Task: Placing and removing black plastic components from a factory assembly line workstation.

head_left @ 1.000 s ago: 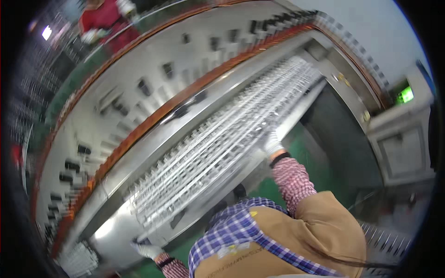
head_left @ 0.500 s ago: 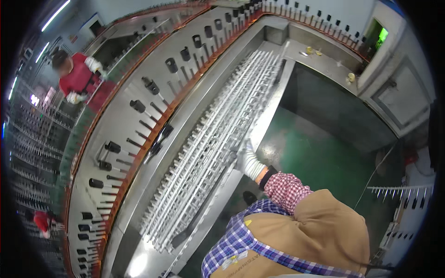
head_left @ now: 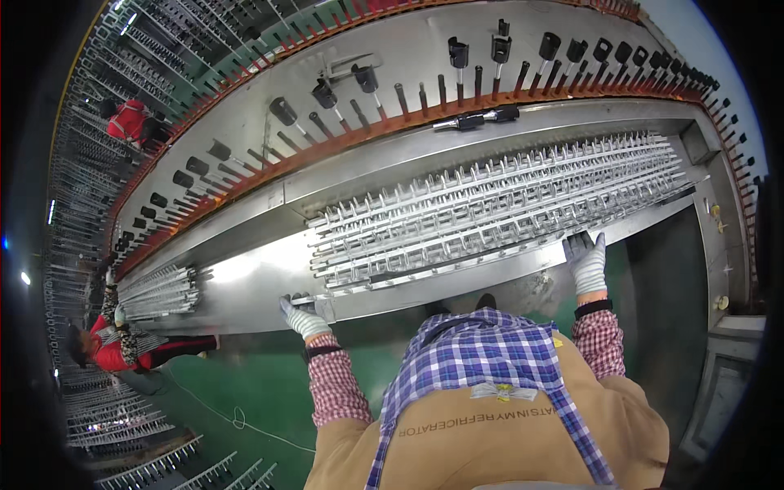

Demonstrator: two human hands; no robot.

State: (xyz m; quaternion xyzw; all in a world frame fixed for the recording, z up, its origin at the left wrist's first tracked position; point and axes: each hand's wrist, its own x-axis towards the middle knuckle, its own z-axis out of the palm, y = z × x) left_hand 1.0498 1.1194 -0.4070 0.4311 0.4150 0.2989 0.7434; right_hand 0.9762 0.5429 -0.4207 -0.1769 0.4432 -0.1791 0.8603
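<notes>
The left hand (head_left: 304, 319), fingers partly curled, is lying at the front left corner of the silver racks (head_left: 498, 208); the right hand (head_left: 587, 268), thumb parted from fingers, is meeting their front side. Whether either is gripping cannot be told. The racks are lying lengthwise on the bench (head_left: 257, 286). Beyond, black holders (head_left: 549, 46) are lining an orange rail (head_left: 384, 129).

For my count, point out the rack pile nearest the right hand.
The right pile, just beyond the right hand; the left pile lies near a co-worker.
</notes>
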